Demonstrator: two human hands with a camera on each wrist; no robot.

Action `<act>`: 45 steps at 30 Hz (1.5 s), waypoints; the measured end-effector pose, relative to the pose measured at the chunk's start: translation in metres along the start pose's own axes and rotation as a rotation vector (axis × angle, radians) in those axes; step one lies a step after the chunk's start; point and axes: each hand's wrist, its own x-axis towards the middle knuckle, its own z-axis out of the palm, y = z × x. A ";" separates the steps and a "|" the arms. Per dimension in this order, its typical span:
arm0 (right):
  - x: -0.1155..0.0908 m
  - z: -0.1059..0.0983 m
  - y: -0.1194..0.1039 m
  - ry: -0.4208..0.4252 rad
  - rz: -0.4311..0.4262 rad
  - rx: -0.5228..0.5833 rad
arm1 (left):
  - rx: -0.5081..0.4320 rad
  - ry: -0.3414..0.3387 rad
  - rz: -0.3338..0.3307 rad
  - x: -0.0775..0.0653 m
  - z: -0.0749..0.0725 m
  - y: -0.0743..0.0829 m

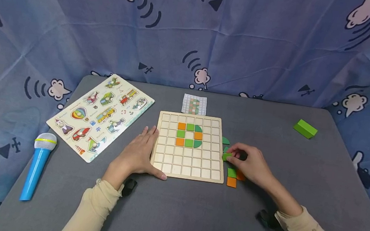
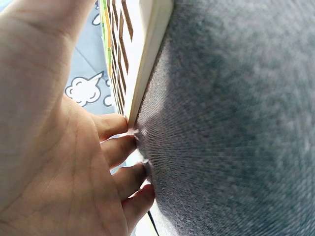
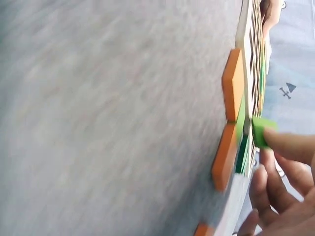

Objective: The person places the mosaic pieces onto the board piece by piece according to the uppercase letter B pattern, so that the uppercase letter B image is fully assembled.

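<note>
1. Cream sleeves (image 1: 92, 208) are resting over a grey, fabric-textured tabletop (image 1: 194, 215).
2. Right hand (image 1: 250, 164): thumb and fingers are pinching a green tile (image 1: 226, 157) just beside the right edge of a gridded board (image 1: 186, 170). Judging by looks, it is handling light, stiff and smooth; opposite edges suit gripping.
3. Left hand (image 1: 136, 152): extended fingers are touching the board's left side.
4. Blue printed cloth (image 1: 246, 61) is hanging behind.

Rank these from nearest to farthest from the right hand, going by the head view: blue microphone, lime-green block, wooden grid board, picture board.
From the right hand:
1. Wooden grid board, just to its left.
2. Lime-green block, off to the far right.
3. Picture board, left beyond the grid.
4. Blue microphone, at the table's left edge.
</note>
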 end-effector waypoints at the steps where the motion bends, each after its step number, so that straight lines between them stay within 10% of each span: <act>1: 0.002 0.002 -0.002 0.022 -0.001 0.005 | 0.000 0.000 -0.001 0.000 0.000 0.000; 19: 0.037 0.052 -0.053 -0.001 -0.036 0.179 | 0.019 -0.006 0.002 0.003 0.000 -0.002; 45: 0.057 0.084 -0.084 -0.085 -0.066 0.067 | 0.010 -0.002 -0.011 0.000 -0.001 0.000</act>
